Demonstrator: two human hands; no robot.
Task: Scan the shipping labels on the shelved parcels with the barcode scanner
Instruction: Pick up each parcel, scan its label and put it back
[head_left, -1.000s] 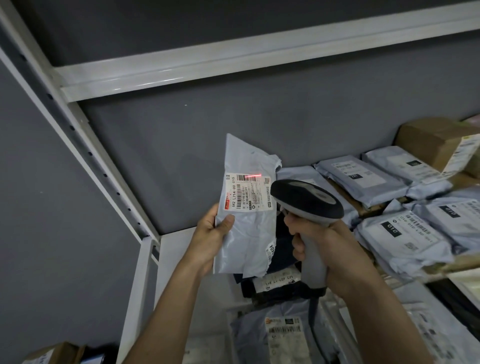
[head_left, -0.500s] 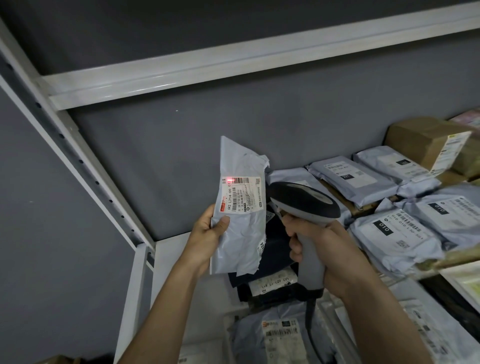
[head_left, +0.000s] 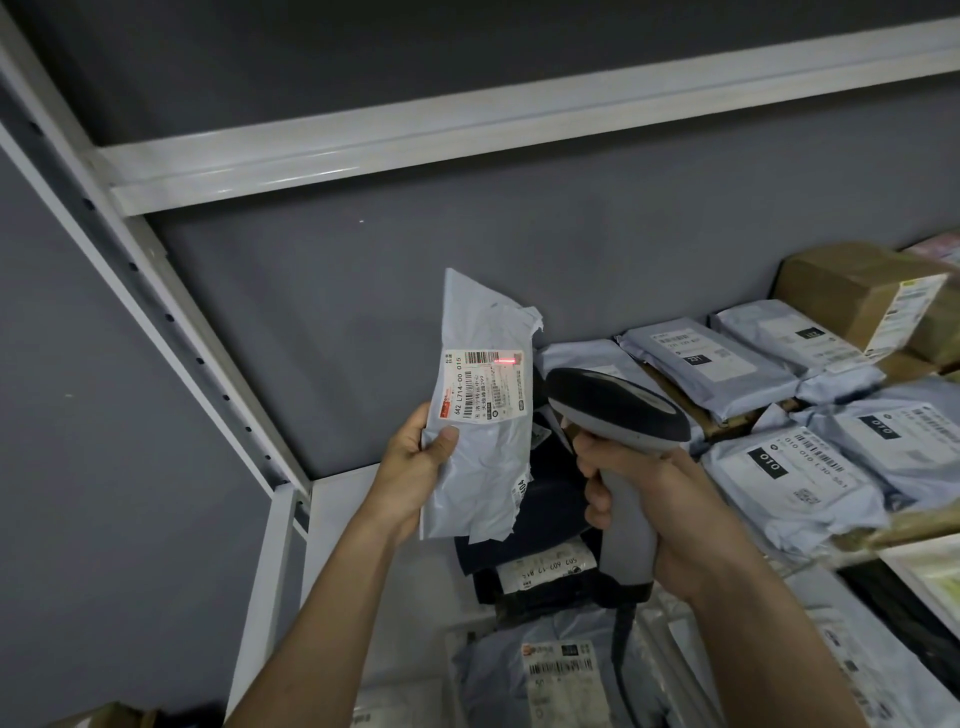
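- Barcode scanner (head_left: 618, 415) near centre, grey handle clenched in the right hand (head_left: 670, 514), dark head aimed left and away at the held parcel, cord hanging below the handle.
- Grey parcel (head_left: 483, 410) upright just left of the scanner, grasped at its lower left edge by the left hand (head_left: 415, 478), thumb on the front face.
- Shipping label (head_left: 483, 384) on the parcel's upper front, red scan line (head_left: 506, 360) across the barcode at the label's top right.
- Dark parcel (head_left: 540, 519) with a white label behind and below the held one.
- Farther right, shelved grey parcels (head_left: 789, 478) overlapping in rows, labels facing up.
- Far right, a cardboard box (head_left: 852, 291) against the grey wall.
- White shelf frame (head_left: 467, 140) overhead and down the left.
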